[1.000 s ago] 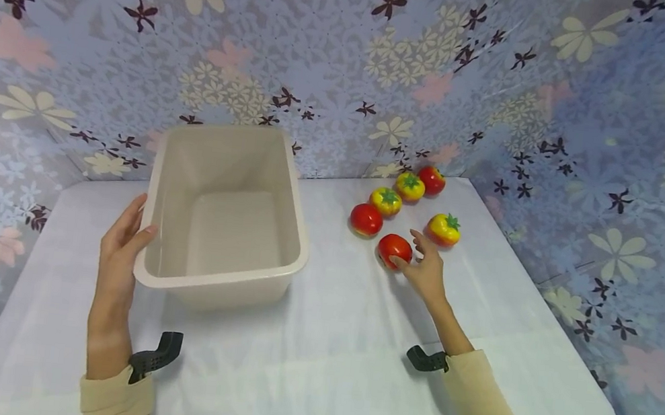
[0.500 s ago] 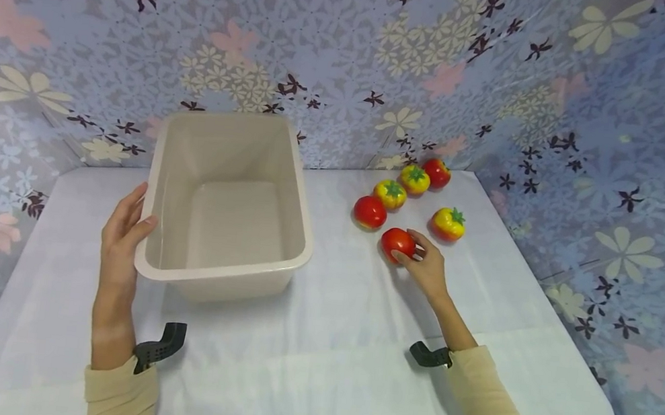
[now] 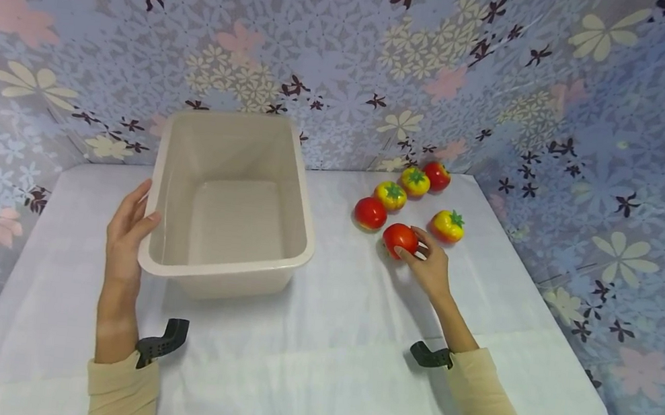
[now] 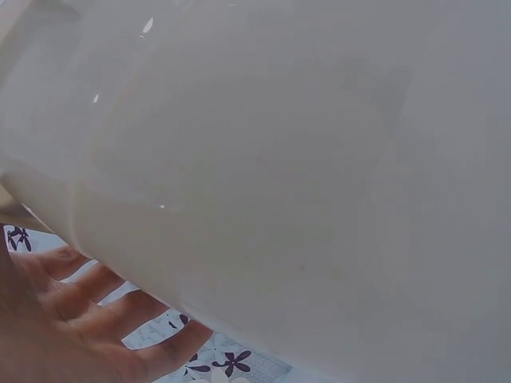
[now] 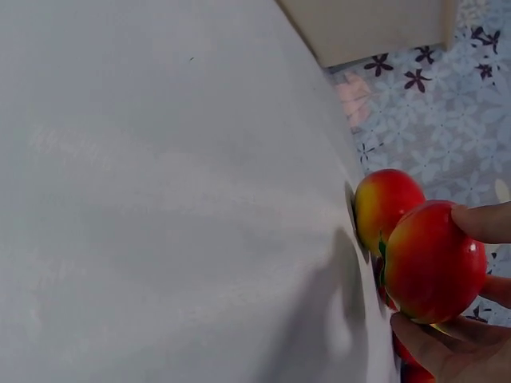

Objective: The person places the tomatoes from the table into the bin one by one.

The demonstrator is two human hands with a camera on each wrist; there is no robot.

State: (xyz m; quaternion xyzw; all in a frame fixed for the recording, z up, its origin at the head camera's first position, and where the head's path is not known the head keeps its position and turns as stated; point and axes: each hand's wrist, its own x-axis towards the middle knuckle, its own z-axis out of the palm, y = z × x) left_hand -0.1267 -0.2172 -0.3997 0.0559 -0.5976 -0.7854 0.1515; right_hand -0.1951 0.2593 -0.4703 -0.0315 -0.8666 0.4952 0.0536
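In the head view, my left hand [image 3: 130, 233] holds the left rim of a beige plastic bin [image 3: 222, 272], thumb over the rim and fingers along the outer wall. Those fingers [image 4: 132, 307] lie spread against the wall in the left wrist view. My right hand [image 3: 426, 265] pinches a glossy red tomato [image 3: 399, 239] between thumb and fingers. Seen from the right wrist, that tomato [image 5: 431, 259] is tipped, its green leaves turned toward the cloth. A second red tomato [image 3: 370, 213] lies just left of it.
Behind the held tomato, yellow tomatoes [image 3: 390, 195] with green tops and a red one [image 3: 436, 176] form a row. Another yellow-red tomato [image 3: 447, 226] lies right of my hand. White cloth [image 3: 315, 368] covers the table, and flowered fabric [image 3: 336, 52] rises behind it.
My right fingers have closed round the red tomato, which has risen slightly and tipped. My left hand stays on the bin's rim. The view has shifted a little.
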